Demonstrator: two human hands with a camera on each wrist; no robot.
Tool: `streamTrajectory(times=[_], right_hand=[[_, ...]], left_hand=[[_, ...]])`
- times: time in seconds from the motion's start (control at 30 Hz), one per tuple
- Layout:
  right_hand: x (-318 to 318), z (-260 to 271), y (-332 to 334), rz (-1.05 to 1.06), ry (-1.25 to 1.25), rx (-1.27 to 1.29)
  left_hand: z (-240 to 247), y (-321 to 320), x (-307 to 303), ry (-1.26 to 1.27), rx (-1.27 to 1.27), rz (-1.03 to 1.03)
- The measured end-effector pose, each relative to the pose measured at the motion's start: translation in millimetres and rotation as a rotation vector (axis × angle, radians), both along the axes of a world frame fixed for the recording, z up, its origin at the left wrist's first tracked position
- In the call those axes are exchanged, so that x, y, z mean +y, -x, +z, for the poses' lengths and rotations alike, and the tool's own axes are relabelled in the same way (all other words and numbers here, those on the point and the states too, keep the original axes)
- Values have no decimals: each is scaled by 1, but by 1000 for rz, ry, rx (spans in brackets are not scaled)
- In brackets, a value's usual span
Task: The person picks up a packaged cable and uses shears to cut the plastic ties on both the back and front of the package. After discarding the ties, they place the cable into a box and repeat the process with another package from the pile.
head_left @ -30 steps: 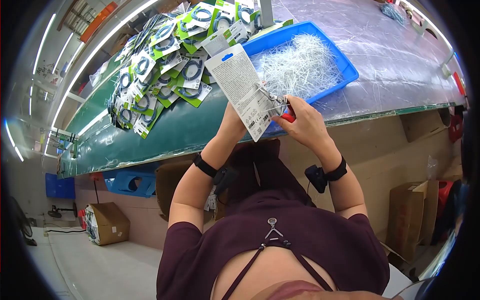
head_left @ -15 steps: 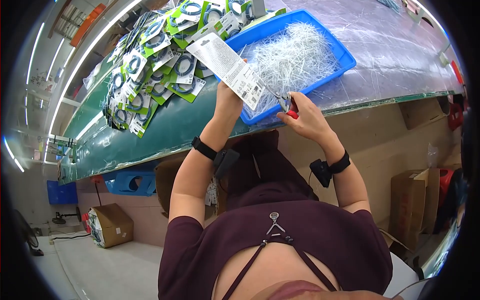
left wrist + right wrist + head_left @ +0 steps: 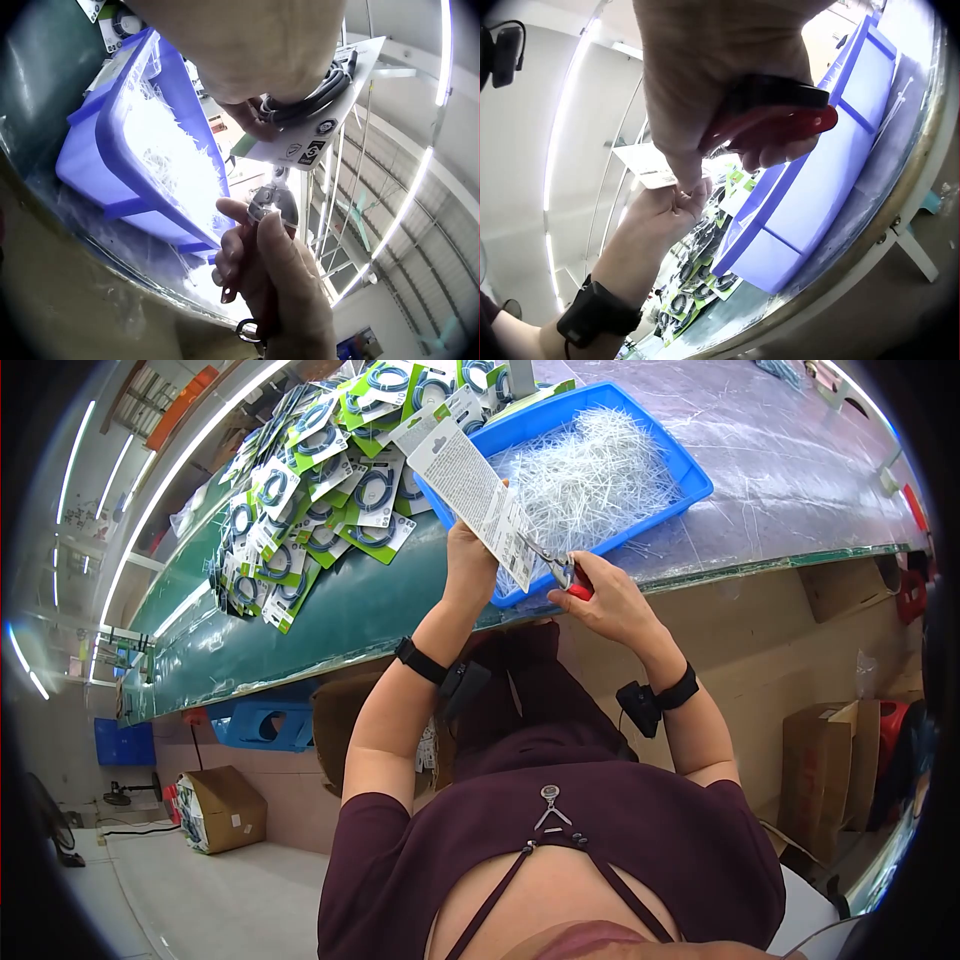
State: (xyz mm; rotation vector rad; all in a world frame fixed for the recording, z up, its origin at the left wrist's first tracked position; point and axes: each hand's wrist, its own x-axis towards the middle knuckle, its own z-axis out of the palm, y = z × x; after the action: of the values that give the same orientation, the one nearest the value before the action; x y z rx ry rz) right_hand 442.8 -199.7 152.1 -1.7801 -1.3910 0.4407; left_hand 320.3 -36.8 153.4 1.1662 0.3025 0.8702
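Note:
My left hand (image 3: 471, 563) holds a carded cable pack (image 3: 462, 485) over the blue bin's near left side, its printed back facing up. In the left wrist view a dark coiled cable (image 3: 319, 97) shows on the card's other face, with the fingers at the coil. My right hand (image 3: 615, 600) grips red-handled cutting pliers (image 3: 577, 585), their metal jaws at the card's lower right corner. In the right wrist view the palm covers part of the red handles (image 3: 780, 131).
A blue bin (image 3: 690, 472) of thin white plastic ties (image 3: 610, 475) stands at the table's near edge. To its left lies a heap of carded cables (image 3: 330, 490). A cardboard box (image 3: 815, 780) stands below the table at right.
The card first moved up and left, off the pliers, then came back right and down so its lower corner is at their jaws. The right hand stayed nearly in place.

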Motion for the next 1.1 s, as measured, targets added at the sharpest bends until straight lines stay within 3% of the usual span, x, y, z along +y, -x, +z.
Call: streamTrajectory(times=[0.53, 0.63, 1.1], right_hand=[[5, -17, -5, 12, 65, 116], [3, -12, -2, -10, -190, 10], [3, 1, 6, 43, -66, 103]], left_hand=[[-23, -11, 12, -20, 72, 93], [-24, -12, 10, -111, 82, 121], [-19, -11, 5, -115, 62, 144]])
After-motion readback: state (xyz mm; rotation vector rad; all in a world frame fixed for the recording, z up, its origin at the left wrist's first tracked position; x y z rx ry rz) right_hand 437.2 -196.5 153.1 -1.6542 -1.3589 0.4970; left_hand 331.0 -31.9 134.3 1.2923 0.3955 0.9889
